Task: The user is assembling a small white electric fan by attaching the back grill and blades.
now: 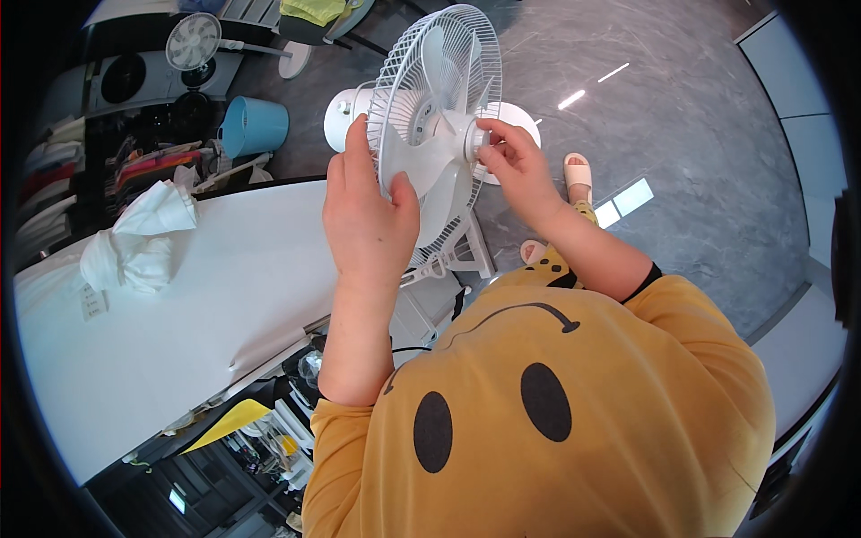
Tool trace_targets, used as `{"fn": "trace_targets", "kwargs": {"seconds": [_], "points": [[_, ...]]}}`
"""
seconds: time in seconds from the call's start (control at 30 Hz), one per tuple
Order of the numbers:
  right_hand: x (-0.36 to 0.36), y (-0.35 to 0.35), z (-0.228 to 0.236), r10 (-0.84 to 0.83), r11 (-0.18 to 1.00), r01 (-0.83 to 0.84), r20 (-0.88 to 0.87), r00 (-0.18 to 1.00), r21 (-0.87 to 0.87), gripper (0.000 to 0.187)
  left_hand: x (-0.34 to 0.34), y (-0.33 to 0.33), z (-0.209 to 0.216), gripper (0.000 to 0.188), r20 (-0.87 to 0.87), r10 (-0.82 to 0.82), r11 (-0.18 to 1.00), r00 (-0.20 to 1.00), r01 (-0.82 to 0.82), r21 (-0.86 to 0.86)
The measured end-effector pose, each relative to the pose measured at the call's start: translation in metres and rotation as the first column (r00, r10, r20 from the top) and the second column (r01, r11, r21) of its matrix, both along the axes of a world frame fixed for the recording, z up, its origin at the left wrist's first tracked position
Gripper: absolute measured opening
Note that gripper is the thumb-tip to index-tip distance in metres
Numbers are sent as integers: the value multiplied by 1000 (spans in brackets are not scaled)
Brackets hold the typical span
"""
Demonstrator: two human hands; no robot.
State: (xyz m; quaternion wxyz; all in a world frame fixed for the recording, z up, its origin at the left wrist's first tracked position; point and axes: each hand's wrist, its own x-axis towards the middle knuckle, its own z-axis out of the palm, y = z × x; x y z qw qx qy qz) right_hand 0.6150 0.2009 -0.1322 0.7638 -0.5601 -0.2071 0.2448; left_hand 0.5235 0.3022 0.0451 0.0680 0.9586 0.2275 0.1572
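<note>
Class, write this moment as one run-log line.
left hand: at wire guard; right hand: pinching hub cap; white fan: blades visible; white cloth: on table

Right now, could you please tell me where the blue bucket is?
In the head view, the blue bucket is at upper left, beyond the white table, left of the nearer fan.

Grey marbled floor [700,143] is spreading right of the white table [242,260], reflecting light streaks [571,99]; pale panels [789,81] are standing farther right.

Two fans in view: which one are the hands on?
The top-centre fan: left hand at its left side, right hand at its hub. The upper-left fan has no hand on it.
</note>
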Motion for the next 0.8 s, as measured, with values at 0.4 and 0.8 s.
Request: {"fn": "trace_targets", "kwargs": {"seconds": [0.4,0.8], "points": [[-11,8,1,-232,973,223,325,917,64,51,-1,1,3,59,-12,43,997,999,-44,-68],[-5,-28,27,70,997,-70,660,748,-26,29,-4,4,2,64,21,-31,997,999,33,-73]]}}
